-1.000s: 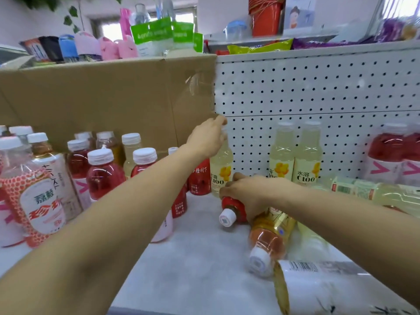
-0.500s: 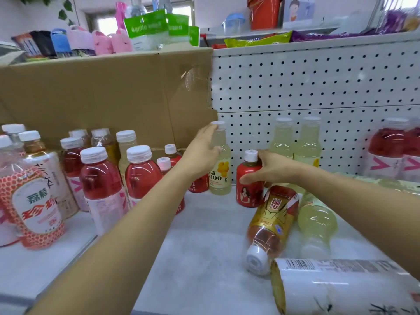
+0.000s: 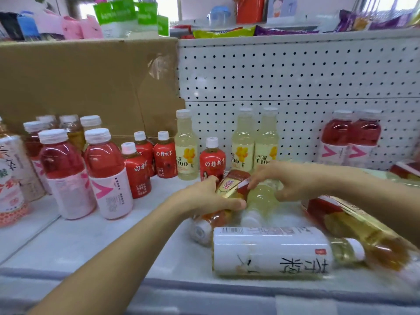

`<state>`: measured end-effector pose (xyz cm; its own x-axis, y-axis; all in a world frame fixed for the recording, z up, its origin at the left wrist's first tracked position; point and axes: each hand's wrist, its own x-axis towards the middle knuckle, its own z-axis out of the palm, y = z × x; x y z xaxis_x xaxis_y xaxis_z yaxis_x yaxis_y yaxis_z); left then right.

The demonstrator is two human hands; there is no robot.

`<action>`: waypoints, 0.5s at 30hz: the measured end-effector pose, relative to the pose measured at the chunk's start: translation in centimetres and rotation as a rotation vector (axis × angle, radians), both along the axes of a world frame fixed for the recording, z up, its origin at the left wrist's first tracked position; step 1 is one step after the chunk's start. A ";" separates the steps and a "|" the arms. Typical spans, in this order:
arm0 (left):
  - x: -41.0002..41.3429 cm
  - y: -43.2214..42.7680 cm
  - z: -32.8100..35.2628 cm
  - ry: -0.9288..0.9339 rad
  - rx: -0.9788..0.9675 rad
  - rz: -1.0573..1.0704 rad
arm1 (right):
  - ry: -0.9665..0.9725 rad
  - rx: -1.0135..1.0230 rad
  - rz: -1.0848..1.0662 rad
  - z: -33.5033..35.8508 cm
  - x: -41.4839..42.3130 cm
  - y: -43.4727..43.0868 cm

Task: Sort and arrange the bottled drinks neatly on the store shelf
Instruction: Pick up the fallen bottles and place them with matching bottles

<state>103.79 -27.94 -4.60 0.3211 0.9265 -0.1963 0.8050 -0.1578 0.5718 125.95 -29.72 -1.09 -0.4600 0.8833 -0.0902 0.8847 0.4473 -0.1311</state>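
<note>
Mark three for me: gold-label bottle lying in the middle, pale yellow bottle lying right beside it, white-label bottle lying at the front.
gold-label bottle [image 3: 230, 185]: head view, on its gold label.
lying pale yellow bottle [image 3: 261, 200]: head view, on its clear body.
white-label bottle [image 3: 268, 252]: head view, on its white label.

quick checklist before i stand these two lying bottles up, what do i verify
1. Left hand grip on the gold-label bottle: ok, fingers curled round it.
2. Right hand grip on the lying pale yellow bottle: ok.
3. Gap among the standing pale yellow bottles free: not ok, a small red bottle stands in it.
4. White-label bottle out of the way: not ok, it lies across the shelf front, just before both hands.
5. Caps tight: cannot tell.
</note>
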 end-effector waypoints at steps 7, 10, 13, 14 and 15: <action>-0.6 -1.7 0.2 0.048 -0.014 0.084 | -0.303 0.319 0.211 -2.5 -0.2 0.4; -1.1 -2.2 -0.2 0.003 0.014 0.111 | -0.443 0.508 0.340 -2.9 -0.4 0.6; -1.7 -2.6 -0.7 -0.073 0.044 0.169 | -0.401 0.564 0.321 -2.2 0.3 0.8; -2.0 -2.7 -0.9 -0.098 0.064 0.194 | -0.324 0.568 0.273 -1.9 0.6 0.8; -2.3 -2.8 -1.1 -0.130 0.088 0.216 | -0.222 0.559 0.202 -1.5 0.9 0.9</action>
